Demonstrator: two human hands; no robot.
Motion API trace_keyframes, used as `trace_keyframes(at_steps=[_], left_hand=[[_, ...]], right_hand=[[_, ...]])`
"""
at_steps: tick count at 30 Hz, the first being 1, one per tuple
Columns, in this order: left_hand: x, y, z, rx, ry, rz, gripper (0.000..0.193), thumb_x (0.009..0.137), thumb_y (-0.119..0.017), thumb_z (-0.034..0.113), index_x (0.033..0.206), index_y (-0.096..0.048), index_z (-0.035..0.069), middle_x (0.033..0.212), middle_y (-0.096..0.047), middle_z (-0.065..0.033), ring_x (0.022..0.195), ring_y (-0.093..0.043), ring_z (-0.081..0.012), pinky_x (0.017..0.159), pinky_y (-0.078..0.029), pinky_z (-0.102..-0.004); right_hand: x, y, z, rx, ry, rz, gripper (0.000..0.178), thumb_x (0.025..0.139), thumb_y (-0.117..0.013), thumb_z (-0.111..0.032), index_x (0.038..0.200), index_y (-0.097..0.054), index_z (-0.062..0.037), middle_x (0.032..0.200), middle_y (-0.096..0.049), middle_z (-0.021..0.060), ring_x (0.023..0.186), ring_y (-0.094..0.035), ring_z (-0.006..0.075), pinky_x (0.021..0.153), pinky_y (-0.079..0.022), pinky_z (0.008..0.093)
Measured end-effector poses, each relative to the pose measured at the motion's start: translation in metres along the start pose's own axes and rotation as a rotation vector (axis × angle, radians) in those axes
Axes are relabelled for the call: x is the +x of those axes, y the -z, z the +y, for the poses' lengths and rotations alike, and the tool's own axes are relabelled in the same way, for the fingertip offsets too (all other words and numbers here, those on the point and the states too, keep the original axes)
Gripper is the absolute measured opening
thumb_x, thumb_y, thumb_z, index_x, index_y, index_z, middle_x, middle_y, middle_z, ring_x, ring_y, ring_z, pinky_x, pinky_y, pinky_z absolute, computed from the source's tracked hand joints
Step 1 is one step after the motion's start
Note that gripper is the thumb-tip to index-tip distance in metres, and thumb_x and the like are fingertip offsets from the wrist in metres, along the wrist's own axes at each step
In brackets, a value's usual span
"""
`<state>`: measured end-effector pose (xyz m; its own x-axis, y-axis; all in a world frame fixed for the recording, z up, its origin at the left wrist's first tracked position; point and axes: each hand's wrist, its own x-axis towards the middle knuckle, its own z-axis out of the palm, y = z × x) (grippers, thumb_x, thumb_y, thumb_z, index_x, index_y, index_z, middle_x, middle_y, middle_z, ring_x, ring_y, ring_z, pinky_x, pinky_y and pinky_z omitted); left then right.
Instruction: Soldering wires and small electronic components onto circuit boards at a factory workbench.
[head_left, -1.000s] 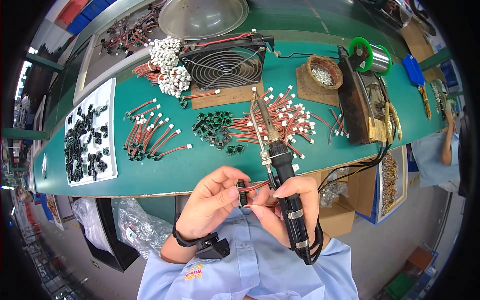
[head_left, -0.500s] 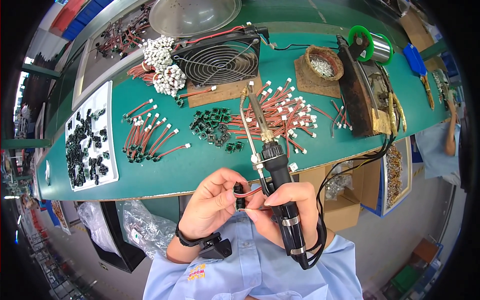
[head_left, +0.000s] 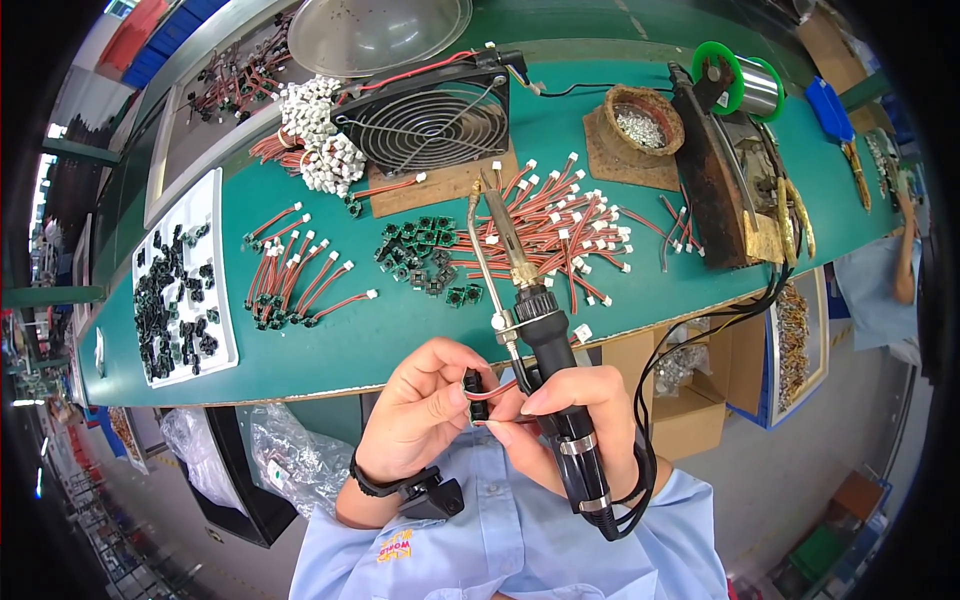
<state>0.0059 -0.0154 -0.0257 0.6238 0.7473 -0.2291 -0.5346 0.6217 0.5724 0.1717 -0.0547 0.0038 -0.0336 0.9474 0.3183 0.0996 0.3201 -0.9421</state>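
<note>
My left hand (head_left: 415,410) is closed, thumb and fingers pinching a small black component (head_left: 475,395) in front of my chest. My right hand (head_left: 595,405) wraps round the black handle of a soldering iron (head_left: 550,335) with a thin metal feed tube clamped alongside. Its tip points away from me over the green bench. Between the right thumb and fingertips runs a short red wire (head_left: 495,393), which meets the component. Just beyond my hands lie small dark green-and-black parts (head_left: 420,240) and a heap of red wire leads with white connectors (head_left: 570,220).
A white tray of black parts (head_left: 225,330) lies at left. Behind are a black fan (head_left: 440,125), bundled white connectors (head_left: 330,165), a round pot (head_left: 672,130) and a green solder spool (head_left: 712,60). Black cables (head_left: 665,350) trail right of the iron. Another person's arm (head_left: 905,250) shows far right.
The bench scene has shifted slightly left in view, and the iron's tip lies a little further left. Both hands keep their holds on the component, wire and iron.
</note>
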Motion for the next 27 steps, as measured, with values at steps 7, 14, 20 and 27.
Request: trace_keyframes(at_steps=[7, 14, 20, 27], left_hand=[[-0.0006, -0.002, -0.0008, 0.045, -0.038, 0.013, 0.027, 0.086, -0.059, 0.015, 0.108, -0.049, 0.002, 0.097, -0.058, -0.01, 0.088, -0.055, -0.0145, 0.069, -0.042, -0.0227], [-0.0001, -0.005, 0.0009, 0.087, -0.066, 0.021, 0.027, 0.086, -0.059, 0.015, 0.107, -0.049, 0.002, 0.097, -0.058, -0.0115, 0.09, -0.055, -0.0172, 0.075, -0.043, -0.0272], [-0.0001, -0.007, 0.0021, 0.15, -0.108, 0.016, 0.027, 0.086, -0.059, 0.014, 0.107, -0.049, 0.0, 0.097, -0.058, -0.0118, 0.091, -0.055, -0.018, 0.08, -0.043, -0.0296], [-0.0035, -0.0093, 0.007, 0.221, -0.079, 0.029, 0.027, 0.086, -0.058, 0.012, 0.107, -0.049, -0.002, 0.098, -0.058, -0.0119, 0.092, -0.055, -0.0175, 0.083, -0.043, -0.0306]], right_hand=[[0.0012, 0.0003, 0.0002, -0.009, 0.013, 0.011, 0.042, 0.072, -0.067, 0.009, 0.1, -0.037, -0.0033, 0.081, -0.058, 0.0103, 0.073, -0.064, 0.0146, 0.056, -0.05, 0.022], [0.0033, 0.0022, 0.0018, 0.011, -0.007, 0.008, 0.041, 0.072, -0.068, 0.008, 0.098, -0.039, -0.0036, 0.078, -0.059, 0.0097, 0.071, -0.064, 0.0149, 0.057, -0.05, 0.0225], [0.0048, 0.0049, 0.0027, 0.036, -0.014, -0.011, 0.04, 0.072, -0.068, 0.006, 0.098, -0.04, -0.0045, 0.078, -0.06, 0.0104, 0.071, -0.065, 0.0159, 0.058, -0.051, 0.0243], [0.0061, 0.0086, 0.002, 0.033, -0.035, -0.022, 0.04, 0.07, -0.072, 0.005, 0.096, -0.043, -0.0053, 0.079, -0.061, 0.0095, 0.073, -0.066, 0.0169, 0.06, -0.052, 0.0266]])
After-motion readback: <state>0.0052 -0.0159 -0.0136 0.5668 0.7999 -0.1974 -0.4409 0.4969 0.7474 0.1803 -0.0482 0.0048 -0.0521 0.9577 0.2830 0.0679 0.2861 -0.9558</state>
